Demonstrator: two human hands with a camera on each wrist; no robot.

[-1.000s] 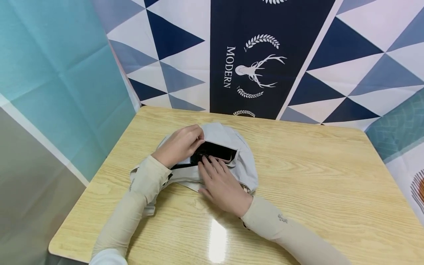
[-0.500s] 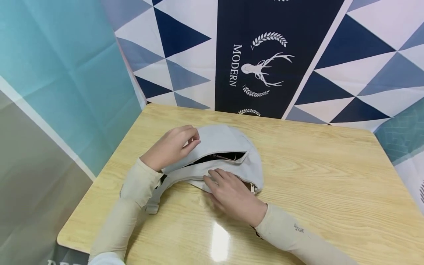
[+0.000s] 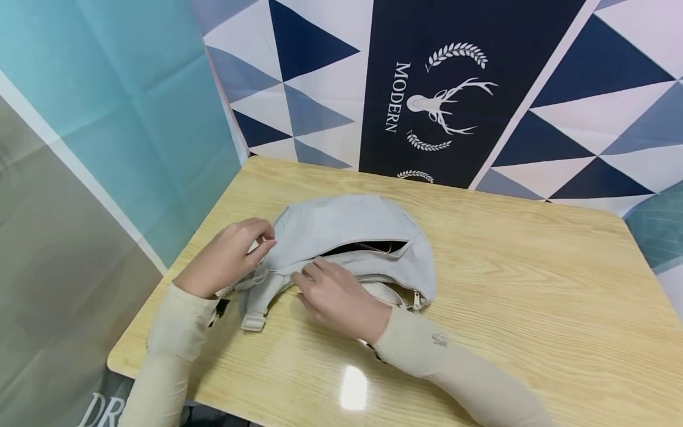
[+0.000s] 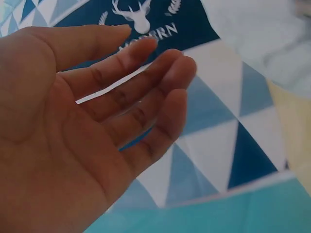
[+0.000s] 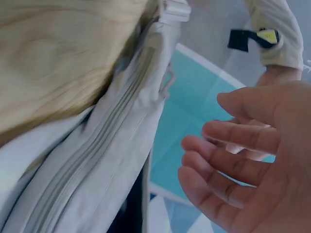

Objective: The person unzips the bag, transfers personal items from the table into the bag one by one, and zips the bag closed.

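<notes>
A light grey crescent-shaped sling bag lies on the table, its front zip pocket gaping in a dark slit. Inside the slit a thin pinkish edge of some dark item shows. My left hand hovers at the bag's left end, fingers loosely bent; the left wrist view shows its palm holding nothing. Over the bag's lower edge is my right hand, fingers relaxed. In the right wrist view that hand has nothing between thumb and fingers, beside the bag's zipped edge.
The bag's strap ends in a pale buckle at the lower left. A metal zip pull hangs at the bag's lower right. The wooden table extends right, with a patterned cloth backdrop behind and a teal one left.
My left hand has let go of the pocket's upper edge and moved left, toward me. The right hand has come out of the pocket and shifted left. The pocket opening has narrowed.
</notes>
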